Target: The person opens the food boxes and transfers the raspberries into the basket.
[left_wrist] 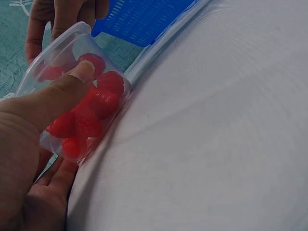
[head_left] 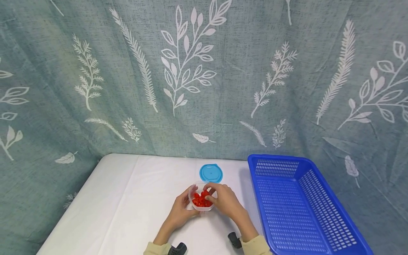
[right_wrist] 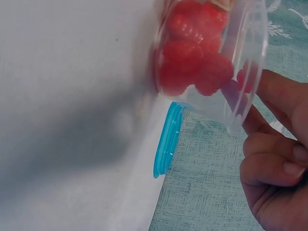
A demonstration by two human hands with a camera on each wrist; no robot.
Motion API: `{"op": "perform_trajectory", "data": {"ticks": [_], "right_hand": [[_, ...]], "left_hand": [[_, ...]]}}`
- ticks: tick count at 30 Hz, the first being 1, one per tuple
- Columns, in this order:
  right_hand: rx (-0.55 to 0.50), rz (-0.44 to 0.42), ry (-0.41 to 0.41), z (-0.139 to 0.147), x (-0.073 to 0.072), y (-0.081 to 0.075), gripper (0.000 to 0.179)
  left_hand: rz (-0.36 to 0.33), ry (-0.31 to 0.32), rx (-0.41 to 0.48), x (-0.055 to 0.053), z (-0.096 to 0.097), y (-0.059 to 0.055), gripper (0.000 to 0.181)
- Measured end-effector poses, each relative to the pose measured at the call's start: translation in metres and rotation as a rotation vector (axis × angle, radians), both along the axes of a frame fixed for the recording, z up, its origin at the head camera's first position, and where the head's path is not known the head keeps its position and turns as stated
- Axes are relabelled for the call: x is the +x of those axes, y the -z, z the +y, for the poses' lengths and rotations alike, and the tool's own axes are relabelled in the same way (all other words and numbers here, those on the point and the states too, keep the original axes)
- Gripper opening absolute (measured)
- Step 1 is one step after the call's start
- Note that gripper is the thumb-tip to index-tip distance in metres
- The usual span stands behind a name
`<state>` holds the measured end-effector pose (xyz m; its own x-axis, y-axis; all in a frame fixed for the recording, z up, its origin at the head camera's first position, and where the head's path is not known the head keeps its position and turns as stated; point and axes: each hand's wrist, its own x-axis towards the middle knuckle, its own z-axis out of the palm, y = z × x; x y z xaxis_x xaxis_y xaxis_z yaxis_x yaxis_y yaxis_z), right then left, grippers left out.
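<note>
A small clear plastic tub (head_left: 204, 209) holds several bumpy, glossy red pieces that look like raspberries (head_left: 200, 201). My left hand (head_left: 181, 210) grips the tub from the left, its thumb pressed along the side wall in the left wrist view. Over the tub's right rim reaches my right hand (head_left: 227, 202). Between its fingertips it pinches one raspberry (right_wrist: 247, 77), seen partly through the clear wall in the right wrist view. A round blue lid (head_left: 211, 173) lies on the table just behind the tub.
On the right side of the white-covered table (head_left: 121, 202) stands a large blue plastic basket (head_left: 287, 209) with perforated walls. A green curtain (head_left: 223, 88) with white leaf prints hangs behind the table.
</note>
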<state>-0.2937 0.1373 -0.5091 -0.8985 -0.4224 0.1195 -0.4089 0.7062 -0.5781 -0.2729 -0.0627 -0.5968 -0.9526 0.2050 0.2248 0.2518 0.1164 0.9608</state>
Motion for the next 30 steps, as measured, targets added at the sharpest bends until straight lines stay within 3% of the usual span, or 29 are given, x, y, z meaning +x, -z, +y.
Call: {"op": "perform_trajectory", "data": {"ticks": [10, 19, 24, 30], "right_hand": [[-0.139, 0.032, 0.010, 0.001, 0.006, 0.000, 0.025], [-0.357, -0.059, 0.008, -0.002, 0.015, -0.007, 0.024], [-0.390, -0.098, -0.012, -0.002, 0.023, -0.012, 0.018], [-0.386, -0.111, -0.046, 0.001, 0.038, -0.031, 0.016]], "left_hand": [[0.005, 0.006, -0.034, -0.001, 0.001, 0.000, 0.090], [0.000, 0.003, -0.028, -0.001, 0.001, -0.001, 0.089], [0.000, 0.005, -0.022, -0.001, 0.001, 0.000, 0.089], [0.004, 0.006, -0.004, -0.001, 0.001, 0.001, 0.088]]}}
